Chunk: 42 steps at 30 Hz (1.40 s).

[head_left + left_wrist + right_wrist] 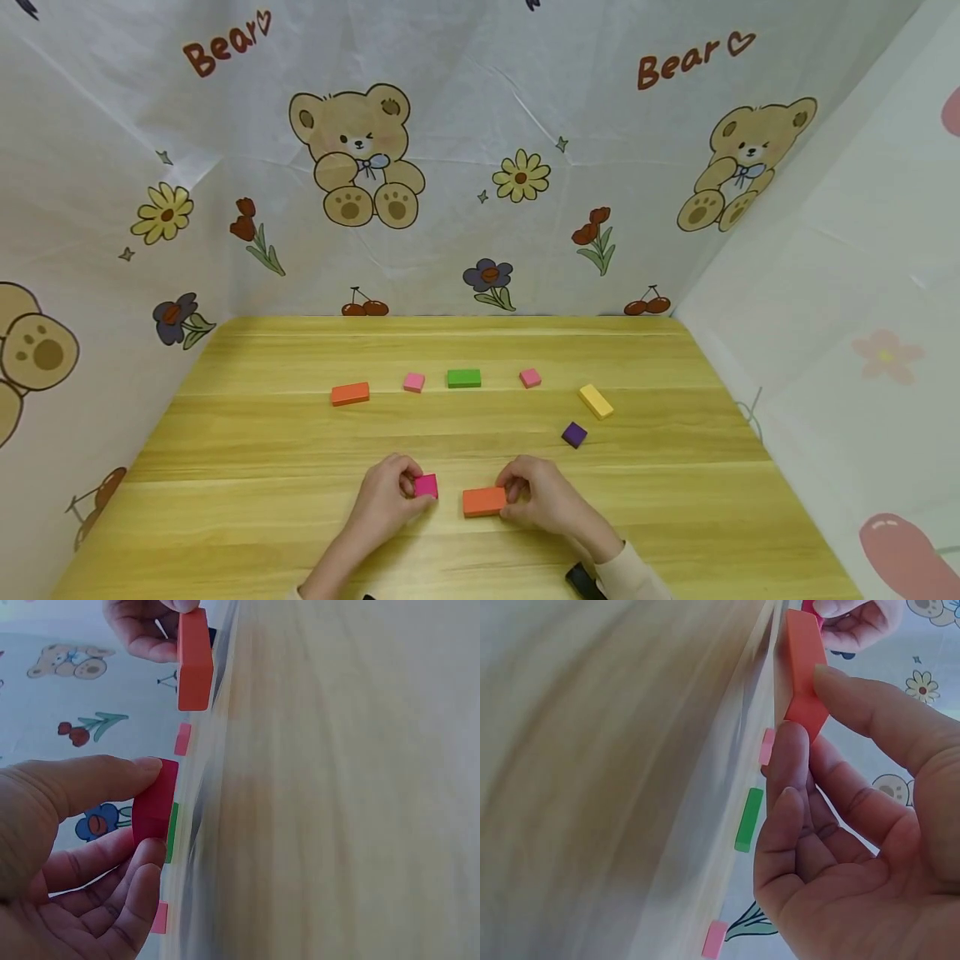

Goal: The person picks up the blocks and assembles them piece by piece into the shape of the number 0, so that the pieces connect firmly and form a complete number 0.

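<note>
Between thumb and fingers, my left hand [386, 498] pinches a magenta block [426, 486], a small cube-like piece. My right hand [546, 498] grips the right end of an orange rectangular block [483, 502], whose long side points toward the magenta one. A short gap separates the two blocks in the head view. In the left wrist view the magenta block [156, 801] sits between thumb tip and fingertips. The right wrist view shows the orange block [805, 671] held near one end by thumb and fingers.
Farther back on the wooden table [262, 450] lie another orange block [350, 394], two pink blocks, one pink block [414, 382] at left, a green block [464, 378], a yellow block [596, 402] and a purple block [574, 435]. A bear-patterned cloth [450, 100] stands behind.
</note>
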Each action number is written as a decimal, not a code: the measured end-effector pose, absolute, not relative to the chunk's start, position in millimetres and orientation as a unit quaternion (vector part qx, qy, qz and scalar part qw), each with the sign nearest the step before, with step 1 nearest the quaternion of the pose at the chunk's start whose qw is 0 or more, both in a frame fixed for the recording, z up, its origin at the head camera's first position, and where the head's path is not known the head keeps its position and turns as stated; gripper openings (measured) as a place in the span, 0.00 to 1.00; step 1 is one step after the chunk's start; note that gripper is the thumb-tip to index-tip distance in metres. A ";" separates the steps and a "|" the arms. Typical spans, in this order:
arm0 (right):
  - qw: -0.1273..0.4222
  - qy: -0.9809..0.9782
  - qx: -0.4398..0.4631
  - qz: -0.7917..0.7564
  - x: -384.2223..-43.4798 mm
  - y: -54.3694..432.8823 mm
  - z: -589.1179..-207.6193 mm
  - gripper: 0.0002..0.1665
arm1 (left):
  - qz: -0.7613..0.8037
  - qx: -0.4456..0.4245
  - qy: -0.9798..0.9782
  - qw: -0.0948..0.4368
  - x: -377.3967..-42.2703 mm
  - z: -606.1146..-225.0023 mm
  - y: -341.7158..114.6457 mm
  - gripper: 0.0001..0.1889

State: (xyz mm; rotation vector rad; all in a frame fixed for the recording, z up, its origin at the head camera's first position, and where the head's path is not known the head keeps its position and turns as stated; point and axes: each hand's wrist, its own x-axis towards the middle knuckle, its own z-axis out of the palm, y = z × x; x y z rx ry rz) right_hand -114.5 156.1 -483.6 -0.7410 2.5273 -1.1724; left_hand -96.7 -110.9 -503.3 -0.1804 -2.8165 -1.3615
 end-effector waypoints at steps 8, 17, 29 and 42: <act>0.140 0.863 -0.266 -0.407 -109.8 154.6 -486.4 0.15 | -0.439 -0.062 -0.896 -0.004 -94.2 -503.0 -108.7 0.16; 0.151 0.862 -0.265 -0.405 -107.0 153.9 -488.7 0.15 | -0.439 -0.064 -0.896 -0.011 -91.2 -501.6 -107.3 0.16; 0.155 0.869 -0.260 -0.391 -105.2 151.1 -487.5 0.16 | -0.434 -0.077 -0.897 -0.019 -88.0 -500.6 -106.2 0.15; 0.172 0.872 -0.251 -0.383 -105.8 147.9 -487.5 0.18 | -0.414 -0.082 -0.906 -0.016 -84.8 -504.2 -102.0 0.13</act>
